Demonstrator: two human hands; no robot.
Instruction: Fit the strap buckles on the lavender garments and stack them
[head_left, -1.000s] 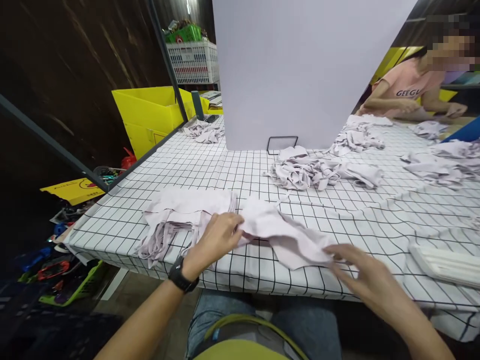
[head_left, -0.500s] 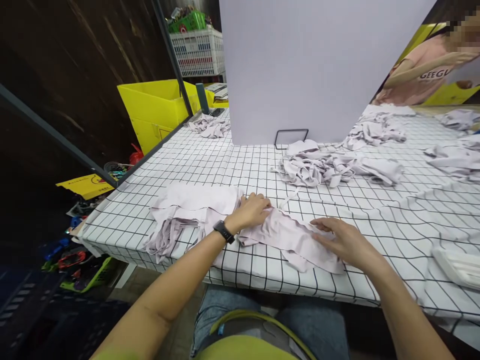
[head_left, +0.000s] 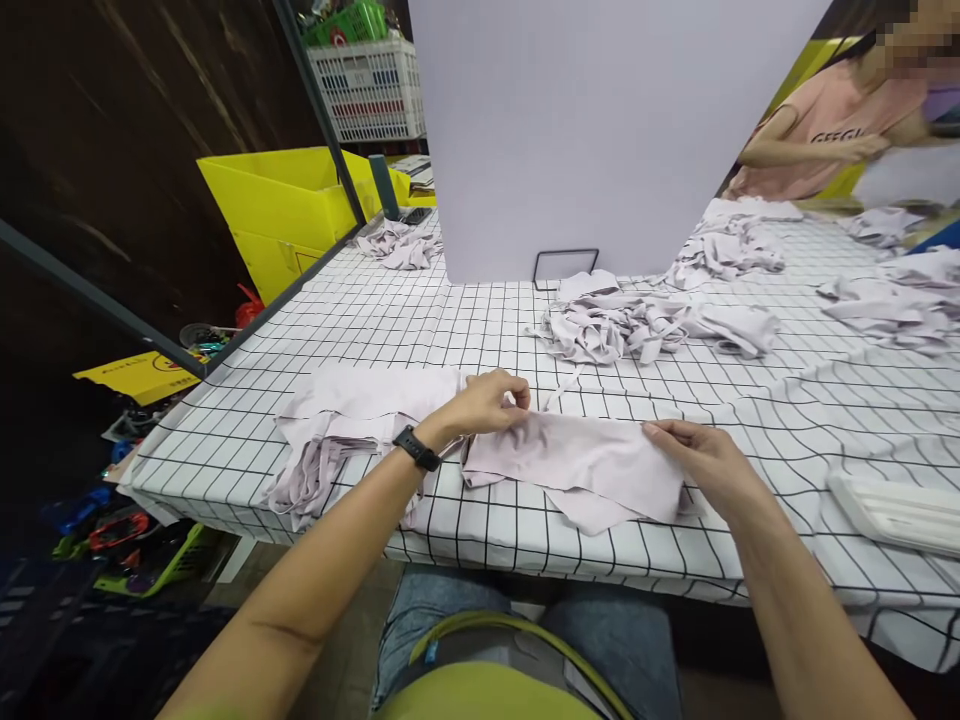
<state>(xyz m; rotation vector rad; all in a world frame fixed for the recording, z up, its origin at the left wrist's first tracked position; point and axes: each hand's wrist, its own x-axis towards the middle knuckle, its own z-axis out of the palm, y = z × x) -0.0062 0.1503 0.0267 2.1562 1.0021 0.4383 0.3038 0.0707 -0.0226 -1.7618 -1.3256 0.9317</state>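
A pale pink piece of fabric (head_left: 577,460) lies spread near the table's front edge, with a corner hanging lower at its front. My left hand (head_left: 491,402) pinches its upper left edge, fingers bent. At the upper right corner, my right hand (head_left: 694,455) grips the same fabric between thumb and fingers. Left of it rests a stack of similar folded fabric (head_left: 367,395), with loose strips (head_left: 307,475) drooping at its front; my left wrist partly covers this stack. A thin strap (head_left: 562,387) lies just behind the fabric.
Heaped pale fabric pieces (head_left: 645,325) lie behind my hands, before an upright lilac board (head_left: 600,140). At right sits a white plastic tray (head_left: 900,510). A yellow bin (head_left: 277,200) stands beyond the left table edge. A co-worker (head_left: 825,140) handles fabric at the far right.
My right hand has closed on the fabric's upper right corner, and the piece is now pulled flatter and straighter. My left fingers have curled into a pinch. The whole view has shifted slightly.
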